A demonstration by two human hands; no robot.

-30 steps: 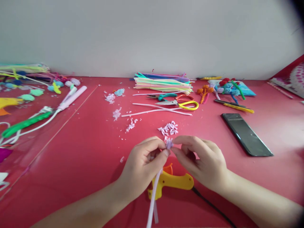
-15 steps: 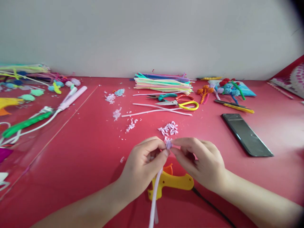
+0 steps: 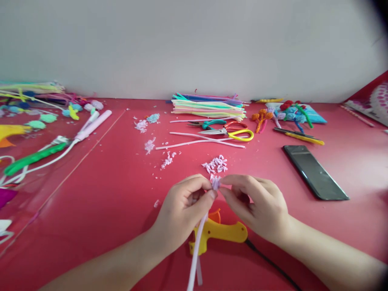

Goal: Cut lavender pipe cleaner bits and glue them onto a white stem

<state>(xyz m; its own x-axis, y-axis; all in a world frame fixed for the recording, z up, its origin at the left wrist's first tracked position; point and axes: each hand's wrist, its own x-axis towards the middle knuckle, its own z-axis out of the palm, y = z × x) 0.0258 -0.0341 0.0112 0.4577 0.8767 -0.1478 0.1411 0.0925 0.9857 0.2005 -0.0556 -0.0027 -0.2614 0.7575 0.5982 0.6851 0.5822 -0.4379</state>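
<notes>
My left hand (image 3: 182, 212) pinches a pale lilac pipe cleaner (image 3: 195, 252) near its top, and the stem hangs down toward me. My right hand (image 3: 257, 206) pinches the small curled lilac tip (image 3: 215, 184) of the same pipe cleaner from the right. Both hands hover just above the red table (image 3: 106, 194). A yellow glue gun (image 3: 220, 232) with a black cord lies under my hands. A little heap of cut lilac bits (image 3: 216, 163) sits just beyond my fingers.
Farther back lie scissors with yellow handles (image 3: 230, 132), teal pliers (image 3: 209, 123), a stack of coloured pipe cleaners (image 3: 207, 106) and loose pink stems. A black phone (image 3: 315, 171) lies at right, small finished flowers (image 3: 287, 111) behind it. Craft clutter and a white cable (image 3: 45, 157) fill the left.
Almost nothing has moved; my fingers shift slightly on the lilac tip and the hanging stem sways a little.
</notes>
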